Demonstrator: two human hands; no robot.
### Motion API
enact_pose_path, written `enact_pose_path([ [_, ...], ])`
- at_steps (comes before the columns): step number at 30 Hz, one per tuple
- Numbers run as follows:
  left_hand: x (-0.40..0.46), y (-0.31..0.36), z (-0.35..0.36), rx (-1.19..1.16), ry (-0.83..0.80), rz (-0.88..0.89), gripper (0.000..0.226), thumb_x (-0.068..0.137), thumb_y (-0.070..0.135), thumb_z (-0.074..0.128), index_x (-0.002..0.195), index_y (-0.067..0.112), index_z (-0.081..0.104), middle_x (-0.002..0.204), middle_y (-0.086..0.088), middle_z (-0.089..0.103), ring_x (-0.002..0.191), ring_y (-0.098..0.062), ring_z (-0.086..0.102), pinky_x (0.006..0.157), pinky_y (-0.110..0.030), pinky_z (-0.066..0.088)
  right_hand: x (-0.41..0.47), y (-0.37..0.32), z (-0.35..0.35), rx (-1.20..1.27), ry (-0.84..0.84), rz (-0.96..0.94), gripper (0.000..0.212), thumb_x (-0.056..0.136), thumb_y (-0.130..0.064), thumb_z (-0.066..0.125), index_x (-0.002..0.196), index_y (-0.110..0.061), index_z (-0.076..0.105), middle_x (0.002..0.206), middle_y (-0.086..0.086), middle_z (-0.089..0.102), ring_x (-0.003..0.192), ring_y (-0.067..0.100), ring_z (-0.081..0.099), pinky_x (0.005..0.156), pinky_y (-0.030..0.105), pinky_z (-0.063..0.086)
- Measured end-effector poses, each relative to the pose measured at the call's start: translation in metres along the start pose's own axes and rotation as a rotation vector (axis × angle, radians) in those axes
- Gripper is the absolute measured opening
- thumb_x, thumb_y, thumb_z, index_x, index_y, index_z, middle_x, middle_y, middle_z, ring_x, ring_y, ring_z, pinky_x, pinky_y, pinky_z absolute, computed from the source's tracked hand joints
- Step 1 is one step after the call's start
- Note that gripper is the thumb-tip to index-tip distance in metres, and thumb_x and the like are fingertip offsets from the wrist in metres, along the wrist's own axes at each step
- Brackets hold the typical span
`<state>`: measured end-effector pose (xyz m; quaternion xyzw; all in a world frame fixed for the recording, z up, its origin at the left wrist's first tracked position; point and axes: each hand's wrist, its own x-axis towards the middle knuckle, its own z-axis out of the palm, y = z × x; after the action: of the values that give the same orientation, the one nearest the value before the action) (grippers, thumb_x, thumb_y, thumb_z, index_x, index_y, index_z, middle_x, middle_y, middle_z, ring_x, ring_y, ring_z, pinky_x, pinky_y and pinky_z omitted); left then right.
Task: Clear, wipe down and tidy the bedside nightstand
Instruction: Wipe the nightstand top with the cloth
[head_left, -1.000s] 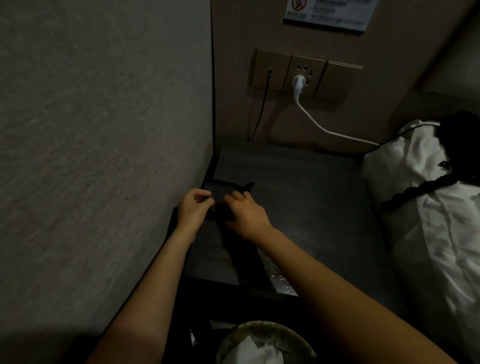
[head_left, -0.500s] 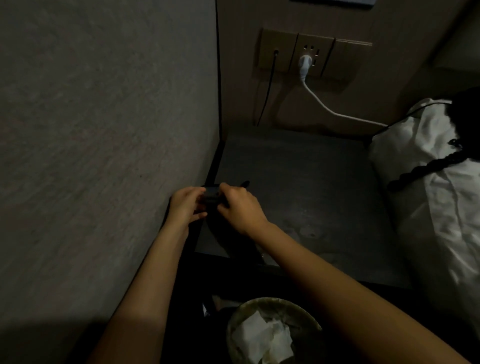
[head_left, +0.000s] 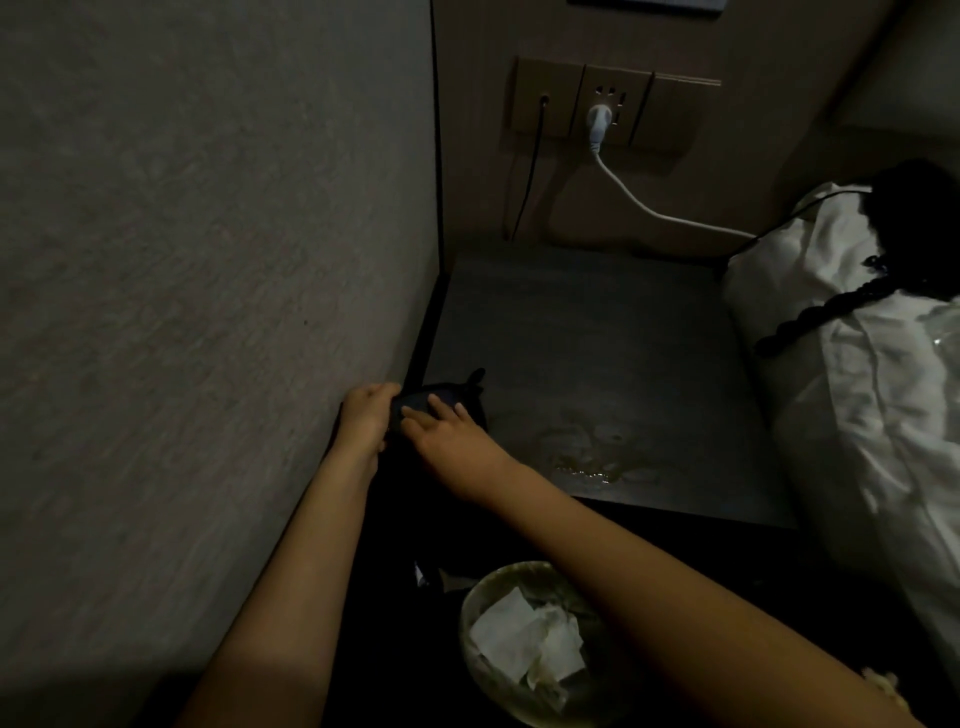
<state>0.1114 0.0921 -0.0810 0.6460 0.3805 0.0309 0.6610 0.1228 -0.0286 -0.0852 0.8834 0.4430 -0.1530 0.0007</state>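
Observation:
The dark grey nightstand (head_left: 597, 332) stands in the corner between the left wall and the bed. At its front left corner lies a small dark object (head_left: 441, 397), too dim to identify. My left hand (head_left: 366, 418) grips its left end beside the wall. My right hand (head_left: 452, 439) rests on top of it with the fingers spread flat. A wet, shiny smear (head_left: 584, 457) marks the nightstand top near its front edge, to the right of my hands.
A round bin (head_left: 524, 644) with crumpled white tissues sits on the floor below the nightstand. White bedding (head_left: 857, 395) with a black braided cord borders the right side. A white plug and cable (head_left: 597, 122) and a thin black cable (head_left: 530, 171) hang from the wall sockets.
Both hands stay on the dark object at the front left corner. My right fingers have flattened over its top. The view has tilted down, showing more of the bin.

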Motion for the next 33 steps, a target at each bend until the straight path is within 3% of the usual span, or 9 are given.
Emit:
enact_pose_path([
  [5,0.0,-0.002,0.002,0.01,-0.018,-0.036,0.01,0.096,0.021,0.049,0.102,0.019,0.056,0.099,-0.004,0.057,0.083,-0.018,0.052,0.058,-0.024,0.034,-0.005,-0.001,0.007,-0.082,-0.02,-0.029,0.051,0.103,-0.011,0.034,0.153,-0.008,0.021,0.165,0.007,0.009,0.151,0.039,0.004,0.119,0.06,0.014],
  [11,0.0,-0.003,0.0,0.081,-0.036,-0.086,0.033,0.096,0.025,0.049,0.124,0.01,0.058,0.121,-0.01,0.058,0.101,-0.026,0.054,0.074,-0.032,0.04,-0.011,0.0,0.012,-0.057,-0.004,-0.069,0.054,0.101,-0.012,0.04,0.152,-0.008,0.023,0.165,0.007,0.009,0.151,0.037,0.005,0.12,0.057,0.014],
  [14,0.002,-0.002,0.001,0.098,-0.031,-0.088,0.031,0.095,0.024,0.05,0.121,0.009,0.058,0.117,-0.011,0.059,0.095,-0.025,0.053,0.077,-0.036,0.039,-0.016,0.0,0.012,0.01,-0.007,-0.067,0.063,0.098,-0.027,0.049,0.152,-0.009,0.023,0.165,0.006,0.011,0.152,0.034,0.004,0.121,0.054,0.012],
  [17,0.006,-0.004,0.003,0.092,-0.019,-0.08,0.021,0.095,0.022,0.049,0.111,0.012,0.058,0.104,-0.009,0.056,0.088,-0.022,0.052,0.065,-0.028,0.038,-0.018,-0.004,0.01,0.088,0.018,-0.021,0.061,0.099,-0.04,0.046,0.149,-0.009,0.031,0.163,0.006,0.02,0.151,0.032,0.01,0.121,0.054,0.013],
  [21,0.013,-0.008,0.004,0.07,0.032,-0.021,0.016,0.097,0.018,0.046,0.089,0.008,0.057,0.09,-0.013,0.054,0.086,-0.023,0.05,0.067,-0.033,0.04,-0.007,-0.016,0.009,-0.025,0.179,-0.019,0.053,0.101,-0.029,0.042,0.148,-0.008,0.032,0.151,0.015,0.035,0.144,0.035,0.025,0.121,0.05,0.013],
  [24,0.015,-0.01,0.003,0.04,0.044,0.006,0.032,0.1,0.022,0.043,0.114,0.001,0.062,0.101,-0.014,0.059,0.093,-0.025,0.057,0.081,-0.037,0.045,0.011,-0.022,0.011,-0.095,0.204,-0.033,0.062,0.102,-0.025,0.038,0.155,-0.004,0.013,0.162,0.018,0.016,0.151,0.032,0.007,0.124,0.043,0.001],
  [26,0.018,-0.011,0.004,0.082,0.045,0.015,0.038,0.102,0.026,0.039,0.121,0.0,0.06,0.109,-0.015,0.061,0.104,-0.029,0.059,0.08,-0.035,0.044,0.022,-0.021,0.016,-0.118,0.198,0.016,0.061,0.105,-0.031,0.028,0.156,-0.005,0.006,0.165,0.015,0.004,0.153,0.027,-0.004,0.123,0.041,-0.004],
  [31,0.032,-0.008,0.008,0.201,0.04,0.013,0.037,0.104,0.023,0.034,0.08,0.006,0.057,0.084,-0.009,0.056,0.083,-0.025,0.054,0.065,-0.031,0.043,0.03,-0.016,0.038,-0.073,0.2,0.162,0.066,0.105,-0.046,0.015,0.157,-0.008,0.0,0.166,0.008,-0.003,0.153,0.019,-0.009,0.124,0.041,-0.004],
  [33,0.035,-0.011,0.009,0.205,0.04,0.034,0.037,0.104,0.025,0.033,0.095,0.003,0.06,0.092,-0.009,0.056,0.088,-0.023,0.052,0.071,-0.029,0.042,0.031,-0.016,0.042,-0.07,0.214,0.173,0.068,0.104,-0.047,0.015,0.156,-0.007,-0.001,0.166,0.009,-0.004,0.153,0.02,-0.008,0.124,0.04,-0.003],
])
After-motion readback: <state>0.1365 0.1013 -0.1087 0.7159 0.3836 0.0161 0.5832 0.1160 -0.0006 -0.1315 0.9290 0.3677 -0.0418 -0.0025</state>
